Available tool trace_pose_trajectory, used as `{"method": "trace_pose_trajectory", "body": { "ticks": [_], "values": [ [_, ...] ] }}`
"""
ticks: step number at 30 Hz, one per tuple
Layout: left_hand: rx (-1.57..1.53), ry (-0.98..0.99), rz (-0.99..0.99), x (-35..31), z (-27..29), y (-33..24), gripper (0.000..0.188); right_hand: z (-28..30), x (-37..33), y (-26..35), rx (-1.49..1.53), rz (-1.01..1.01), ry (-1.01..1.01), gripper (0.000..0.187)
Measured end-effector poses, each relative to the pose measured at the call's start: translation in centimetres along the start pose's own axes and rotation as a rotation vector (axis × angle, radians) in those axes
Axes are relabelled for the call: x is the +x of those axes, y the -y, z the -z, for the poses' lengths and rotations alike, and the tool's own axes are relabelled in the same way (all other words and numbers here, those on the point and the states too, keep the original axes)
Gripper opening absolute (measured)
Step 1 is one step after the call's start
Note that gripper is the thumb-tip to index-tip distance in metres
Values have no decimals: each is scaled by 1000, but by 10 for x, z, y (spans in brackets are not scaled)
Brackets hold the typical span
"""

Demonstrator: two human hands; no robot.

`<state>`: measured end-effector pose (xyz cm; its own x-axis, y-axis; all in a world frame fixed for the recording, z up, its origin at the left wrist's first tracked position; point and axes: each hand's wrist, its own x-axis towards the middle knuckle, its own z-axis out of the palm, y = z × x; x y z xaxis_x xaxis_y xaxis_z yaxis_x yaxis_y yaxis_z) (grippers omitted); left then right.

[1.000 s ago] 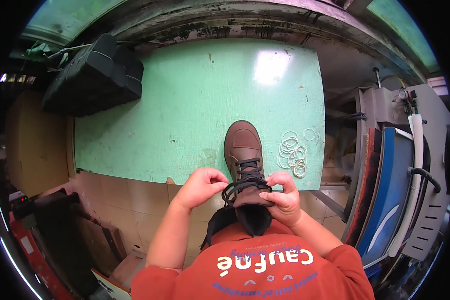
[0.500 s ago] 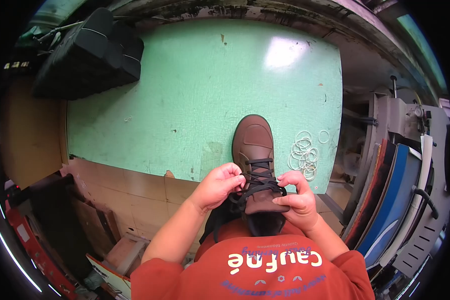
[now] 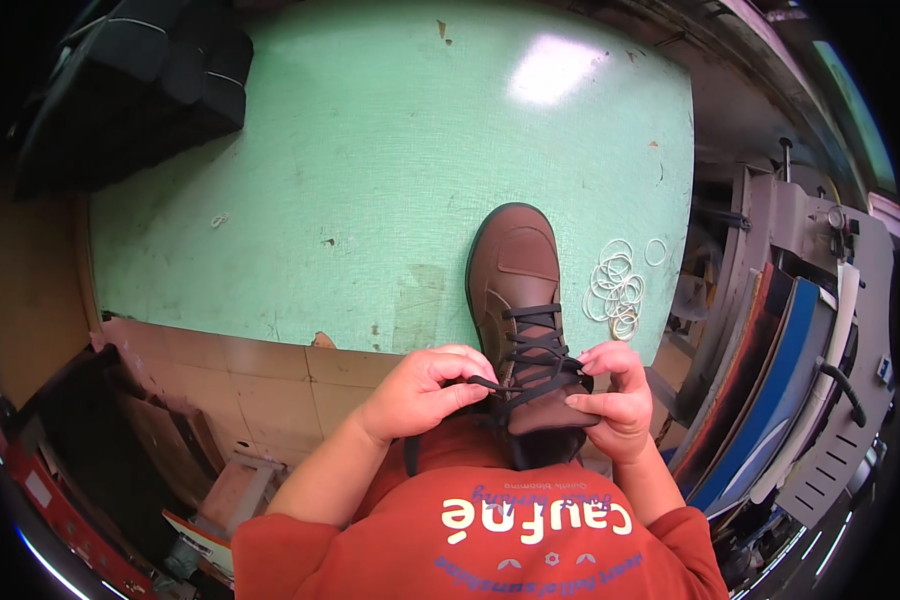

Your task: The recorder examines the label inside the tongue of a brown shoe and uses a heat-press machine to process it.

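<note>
Dark bundle (image 3: 135, 95) at upper left, left hand (image 3: 425, 392) pinching a black lace (image 3: 484, 382) — brown boot (image 3: 518, 250) pointing away, toe over the green surface (image 3: 350, 180), right hand (image 3: 618, 402) clamped on its tongue — pale rings (image 3: 615, 287) beyond.

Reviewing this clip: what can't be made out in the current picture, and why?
- Head view: the part of the black lace inside the left hand, covered by that hand.
- Head view: the underside of the brown boot, hidden by the boot itself.
- Head view: the exact count of white rings on the green table; they are small and overlap.
- Head view: the full black bundle, cut off by the upper edge.
</note>
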<state>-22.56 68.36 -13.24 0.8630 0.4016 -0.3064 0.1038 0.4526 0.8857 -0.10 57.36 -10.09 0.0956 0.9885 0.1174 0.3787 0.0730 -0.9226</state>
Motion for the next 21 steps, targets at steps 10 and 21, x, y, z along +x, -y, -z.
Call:
{"method": "trace_pose_trajectory", "body": {
  "ticks": [10, 21],
  "values": [
    [-659, -192, 287, -7, -11, 3, 10, -7, -8, 16, -275, 128, -87, 31],
    [683, 169, 92, 40, -6, -61, 11, -15, -18, 12, -329, 246, -168, 31]
  ]
}}
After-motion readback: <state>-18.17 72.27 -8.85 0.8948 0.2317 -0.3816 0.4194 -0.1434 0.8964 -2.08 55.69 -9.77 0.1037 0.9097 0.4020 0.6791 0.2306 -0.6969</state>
